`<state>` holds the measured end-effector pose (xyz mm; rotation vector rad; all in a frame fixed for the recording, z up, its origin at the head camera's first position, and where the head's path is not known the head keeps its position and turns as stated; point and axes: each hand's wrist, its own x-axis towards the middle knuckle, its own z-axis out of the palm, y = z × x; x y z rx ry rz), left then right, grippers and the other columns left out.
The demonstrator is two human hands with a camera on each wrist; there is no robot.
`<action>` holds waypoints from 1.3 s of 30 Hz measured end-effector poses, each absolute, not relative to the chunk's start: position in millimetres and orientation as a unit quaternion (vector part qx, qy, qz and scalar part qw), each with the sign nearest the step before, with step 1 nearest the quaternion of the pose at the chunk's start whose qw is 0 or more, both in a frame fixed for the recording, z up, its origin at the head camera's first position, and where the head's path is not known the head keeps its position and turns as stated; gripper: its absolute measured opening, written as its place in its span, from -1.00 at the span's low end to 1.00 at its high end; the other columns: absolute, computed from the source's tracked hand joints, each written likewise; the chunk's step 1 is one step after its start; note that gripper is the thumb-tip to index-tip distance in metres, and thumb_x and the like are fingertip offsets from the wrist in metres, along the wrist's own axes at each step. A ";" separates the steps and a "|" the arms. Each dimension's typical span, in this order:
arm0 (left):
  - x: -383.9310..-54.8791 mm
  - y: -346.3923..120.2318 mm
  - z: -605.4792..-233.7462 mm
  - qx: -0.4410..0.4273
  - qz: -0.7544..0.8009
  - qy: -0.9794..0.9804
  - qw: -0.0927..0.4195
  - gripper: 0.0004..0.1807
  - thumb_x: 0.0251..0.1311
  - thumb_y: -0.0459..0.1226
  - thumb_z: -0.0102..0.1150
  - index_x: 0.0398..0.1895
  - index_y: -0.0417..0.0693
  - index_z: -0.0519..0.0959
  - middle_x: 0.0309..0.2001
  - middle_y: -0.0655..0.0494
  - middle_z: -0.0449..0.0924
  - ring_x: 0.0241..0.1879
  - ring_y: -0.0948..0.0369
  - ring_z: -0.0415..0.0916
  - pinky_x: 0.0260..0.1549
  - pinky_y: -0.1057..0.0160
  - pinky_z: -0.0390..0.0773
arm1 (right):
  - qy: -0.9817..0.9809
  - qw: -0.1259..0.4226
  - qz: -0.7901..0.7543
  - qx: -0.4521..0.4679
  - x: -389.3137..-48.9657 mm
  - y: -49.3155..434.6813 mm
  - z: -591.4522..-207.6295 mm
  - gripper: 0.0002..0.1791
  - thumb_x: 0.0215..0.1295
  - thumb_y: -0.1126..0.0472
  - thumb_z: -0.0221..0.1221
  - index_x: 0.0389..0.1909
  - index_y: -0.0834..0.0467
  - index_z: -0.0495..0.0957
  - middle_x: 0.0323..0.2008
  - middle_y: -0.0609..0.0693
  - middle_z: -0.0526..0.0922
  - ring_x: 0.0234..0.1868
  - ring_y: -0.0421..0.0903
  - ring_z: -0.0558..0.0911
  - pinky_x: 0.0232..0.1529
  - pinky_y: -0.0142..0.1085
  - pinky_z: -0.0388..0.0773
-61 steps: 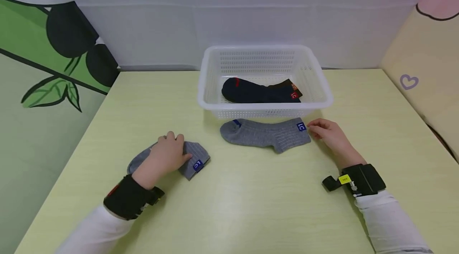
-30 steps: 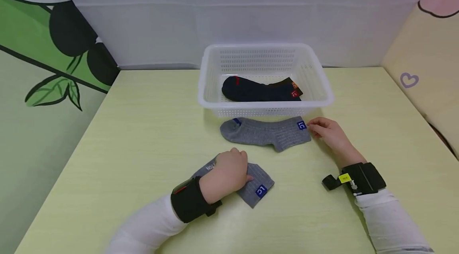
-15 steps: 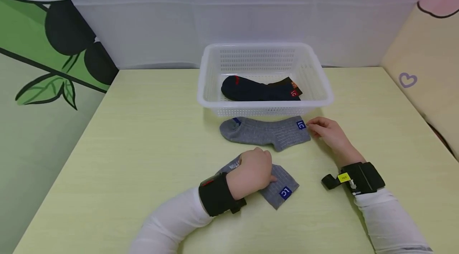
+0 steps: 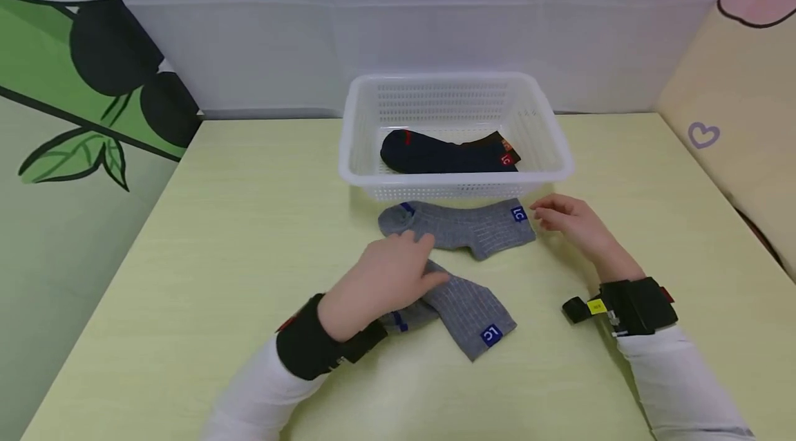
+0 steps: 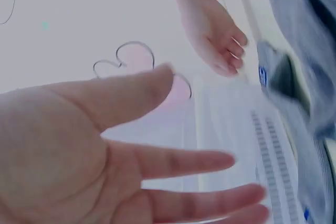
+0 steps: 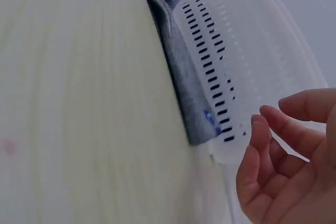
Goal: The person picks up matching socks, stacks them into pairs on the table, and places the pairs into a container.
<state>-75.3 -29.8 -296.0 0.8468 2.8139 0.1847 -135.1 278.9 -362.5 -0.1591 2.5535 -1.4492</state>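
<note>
Two grey socks with blue LC tags lie on the table. The far sock (image 4: 463, 227) is flat along the front of the white basket (image 4: 457, 178). The nearer sock (image 4: 472, 310) lies bent, its cuff toward the right and its toe partly hidden under my left hand (image 4: 385, 278). That hand hovers over the nearer sock with nothing in it; the left wrist view shows its fingers (image 5: 184, 163) spread and straight. My right hand (image 4: 572, 223) stays beside the far sock's cuff, fingers loosely bent, thumb and fingertips apart and holding nothing.
Inside the basket lies a dark sock (image 4: 435, 151) with red marks, another dark cuff with an orange tag (image 4: 506, 144) showing behind it. A pale wall (image 4: 267, 61) stands behind the table (image 4: 236, 220).
My left hand carried the nearer sock rightward to below the far sock, then let go and lifted back left with fingers spreading. The right hand has barely moved.
</note>
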 end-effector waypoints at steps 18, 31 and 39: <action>-64.0 -76.3 -323.9 0.247 0.022 0.953 0.177 -0.57 -0.02 -0.12 0.41 -0.23 -0.23 0.48 -0.41 -0.06 0.41 -0.41 0.02 0.44 -0.44 0.10 0.50 | 0.850 0.286 -0.205 -0.393 -62.8 196.0 -333.6 -0.61 0.06 0.14 0.37 -0.06 0.05 0.56 -0.29 -0.20 0.47 -0.30 -0.29 0.40 -0.23 -0.39 0.42; -70.4 -81.9 -326.4 0.244 0.045 0.952 0.181 -0.75 0.05 -0.30 0.35 -0.33 -0.22 0.48 -0.42 -0.09 0.45 -0.39 -0.03 0.47 -0.41 0.04 0.51 | 0.862 0.230 -0.161 -0.421 -58.2 185.4 -339.2 -0.64 -0.25 0.48 0.25 -0.49 0.02 0.38 -0.48 -0.19 0.18 -0.46 -0.26 0.17 -0.43 -0.39 0.12; -73.9 -82.2 -329.8 0.207 0.031 0.957 0.202 -0.53 0.10 0.11 0.23 -0.43 -0.15 0.47 -0.48 0.02 0.41 -0.44 0.08 0.43 -0.45 0.10 0.47 | 0.861 0.238 -0.177 -0.414 -60.4 184.4 -342.5 -0.73 -0.12 0.45 0.15 -0.62 0.02 0.35 -0.51 -0.20 0.22 -0.50 -0.28 0.18 -0.44 -0.41 0.15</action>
